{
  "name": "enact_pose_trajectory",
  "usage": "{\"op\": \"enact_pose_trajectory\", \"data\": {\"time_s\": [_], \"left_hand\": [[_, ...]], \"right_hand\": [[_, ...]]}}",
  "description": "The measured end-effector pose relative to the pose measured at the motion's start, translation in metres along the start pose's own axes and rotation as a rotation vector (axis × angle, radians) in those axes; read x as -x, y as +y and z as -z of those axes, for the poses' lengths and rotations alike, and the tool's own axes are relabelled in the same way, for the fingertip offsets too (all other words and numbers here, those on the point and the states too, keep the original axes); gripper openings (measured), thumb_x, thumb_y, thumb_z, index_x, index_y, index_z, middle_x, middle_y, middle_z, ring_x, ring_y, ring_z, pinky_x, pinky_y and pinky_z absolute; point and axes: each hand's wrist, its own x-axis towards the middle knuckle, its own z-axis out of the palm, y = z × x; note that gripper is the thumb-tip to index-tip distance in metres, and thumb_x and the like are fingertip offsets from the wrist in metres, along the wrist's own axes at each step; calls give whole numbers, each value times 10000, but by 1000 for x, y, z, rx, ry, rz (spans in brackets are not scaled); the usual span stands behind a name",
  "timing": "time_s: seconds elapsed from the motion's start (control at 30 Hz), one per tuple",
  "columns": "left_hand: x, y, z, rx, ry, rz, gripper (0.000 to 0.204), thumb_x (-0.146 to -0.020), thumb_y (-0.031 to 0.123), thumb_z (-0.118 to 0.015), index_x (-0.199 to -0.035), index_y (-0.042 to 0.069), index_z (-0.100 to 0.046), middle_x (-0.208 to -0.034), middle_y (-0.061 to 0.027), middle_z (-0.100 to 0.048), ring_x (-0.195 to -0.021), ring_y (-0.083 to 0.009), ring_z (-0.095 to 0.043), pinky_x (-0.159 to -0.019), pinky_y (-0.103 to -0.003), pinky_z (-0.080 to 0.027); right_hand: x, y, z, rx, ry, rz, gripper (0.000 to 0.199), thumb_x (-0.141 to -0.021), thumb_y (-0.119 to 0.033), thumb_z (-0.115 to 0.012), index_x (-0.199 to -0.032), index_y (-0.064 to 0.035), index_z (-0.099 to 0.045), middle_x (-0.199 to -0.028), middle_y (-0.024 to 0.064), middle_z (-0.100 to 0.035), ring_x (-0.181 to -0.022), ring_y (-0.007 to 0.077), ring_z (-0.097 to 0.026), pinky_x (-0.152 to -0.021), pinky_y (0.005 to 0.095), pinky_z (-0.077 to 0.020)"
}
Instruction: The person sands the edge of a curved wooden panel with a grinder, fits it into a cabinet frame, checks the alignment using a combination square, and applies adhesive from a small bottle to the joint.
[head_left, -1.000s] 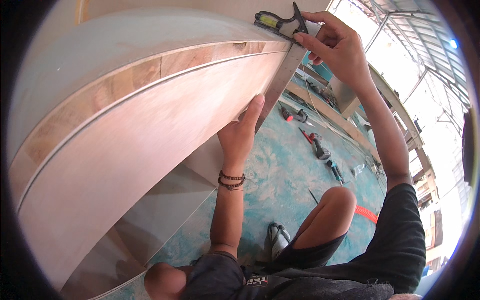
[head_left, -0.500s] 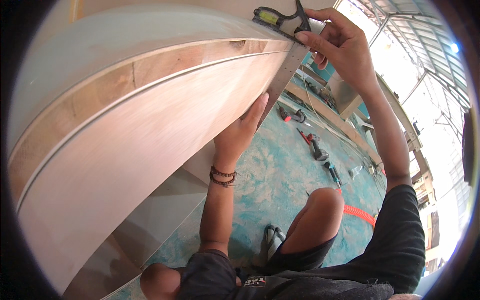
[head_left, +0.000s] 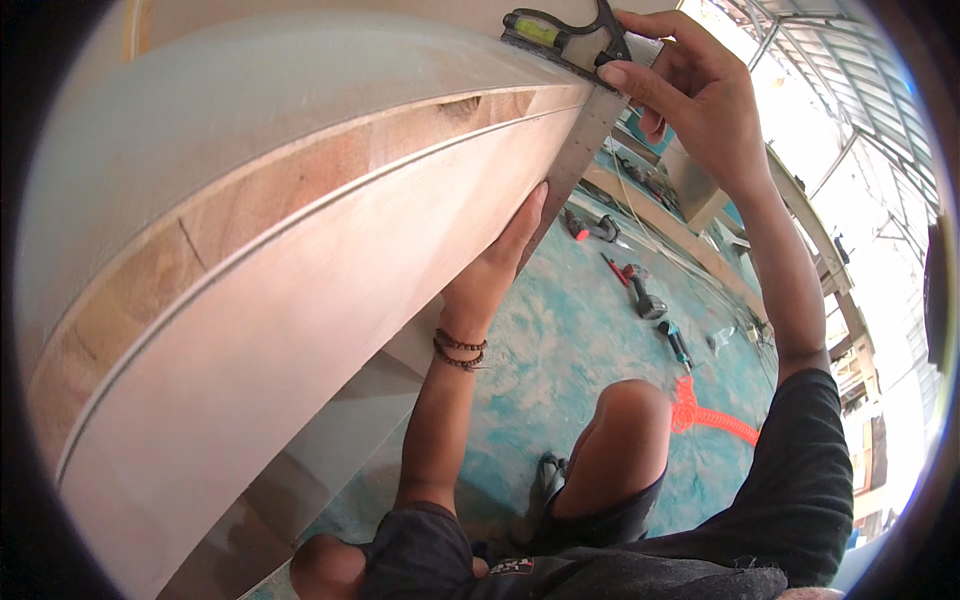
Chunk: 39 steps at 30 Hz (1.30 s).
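A combination square (head_left: 585, 135) with a black head and a green-yellow level vial (head_left: 535, 30) sits against the far right corner of a curved wooden panel (head_left: 300, 290). Its steel blade runs down along the panel's right edge. My right hand (head_left: 695, 95) grips the head, thumb and forefinger pinching its right end. Lower down, my left hand (head_left: 495, 265) is closed at the blade, its thumb laid along the blade beside the panel's edge. The left fingers are mostly hidden. A pale layer (head_left: 250, 85) curves over the panel's bare wood strip (head_left: 290, 190).
On the blue-green floor (head_left: 540, 360) lie a cordless drill (head_left: 645, 292), a blue-bodied tool (head_left: 676, 343) and a coiled orange air hose (head_left: 715, 420). Timber beams (head_left: 660, 220) stand at the right. My bent knee (head_left: 635, 420) is below my hands.
The view has shifted slightly, so the panel and both hands sit a little differently in the picture. Both hands keep their places on the square, which stays against the panel.
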Motion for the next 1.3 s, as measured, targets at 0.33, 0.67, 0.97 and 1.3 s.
{"op": "enact_pose_trajectory", "data": {"time_s": [0.33, 0.67, 0.97, 1.3], "left_hand": [[9, -32, 13, -302, -207, -240, 382, -932, 173, -700, -1307, 237, -666, -1279, 55, -686, -1097, -120, -691, -933, -288, -543], [9, -28, 19, -330, -291, -196, 332, -937, 225, -716, -1267, 183, -706, -1226, 21, -720, -1056, -148, -706, -912, -298, -546], [19, -22, 44, -89, -371, 93, 304, -909, 271, -767, -1090, 28, -755, -1081, -85, -764, -959, -178, -731, -816, -282, -552], [2, 6, 17, 2, -158, 71, 310, -876, 219, -819, -1073, -14, -760, -1022, -96, -777, -914, -163, -739, -813, -279, -547]], "right_hand": [[1, 0, -2, 21, 3, -31, 388, -903, -101, -780, -1250, -34, -619, -609, 4, -637, -488, 51, -592, -446, 208, -456], [6, 12, -4, -8, 20, 98, 388, -924, -90, -753, -1268, -25, -588, -609, 8, -631, -485, 55, -589, -442, 214, -461], [6, 9, -5, -47, 15, 58, 336, -936, -81, -734, -1233, -18, -589, -630, 17, -643, -512, 58, -595, -453, 221, -472], [6, 6, -1, -18, 0, 24, 352, -925, -79, -747, -1235, -18, -592, -627, 18, -644, -516, 64, -607, -463, 217, -477]]}}
